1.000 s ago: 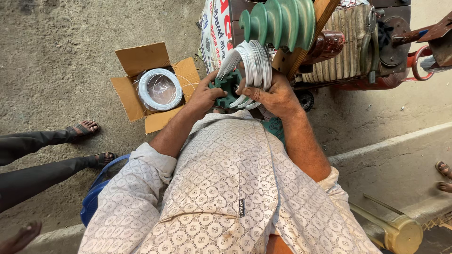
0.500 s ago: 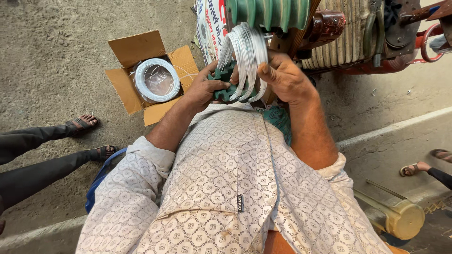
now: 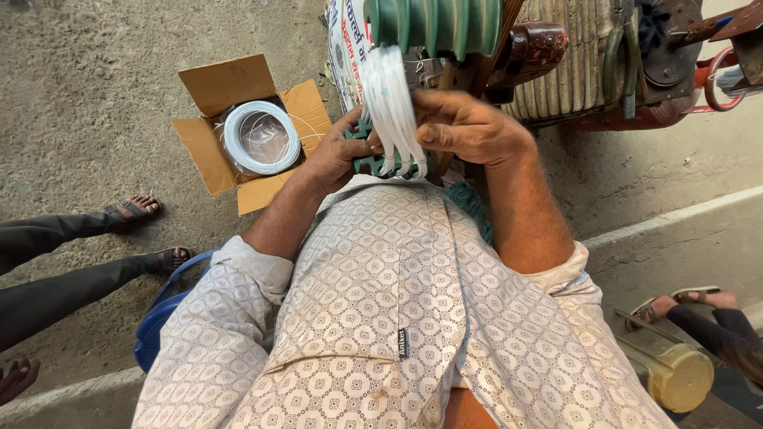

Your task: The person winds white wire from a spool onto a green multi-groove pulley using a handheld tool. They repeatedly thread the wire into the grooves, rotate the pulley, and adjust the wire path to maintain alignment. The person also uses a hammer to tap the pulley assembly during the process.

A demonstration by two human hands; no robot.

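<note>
Both hands' grip clamps white wire loops; cardboard box holds, seemingly, wire coil.

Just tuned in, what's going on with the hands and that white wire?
A person in a patterned shirt holds a bundle of white wire loops at a green stepped former on a small machine. The right hand grips the bundle from the side, while the left hand holds a green toothed piece under the loops. On the ground to the left, an open cardboard box holds a white wire coil. Other people's sandalled feet stand nearby.
</note>
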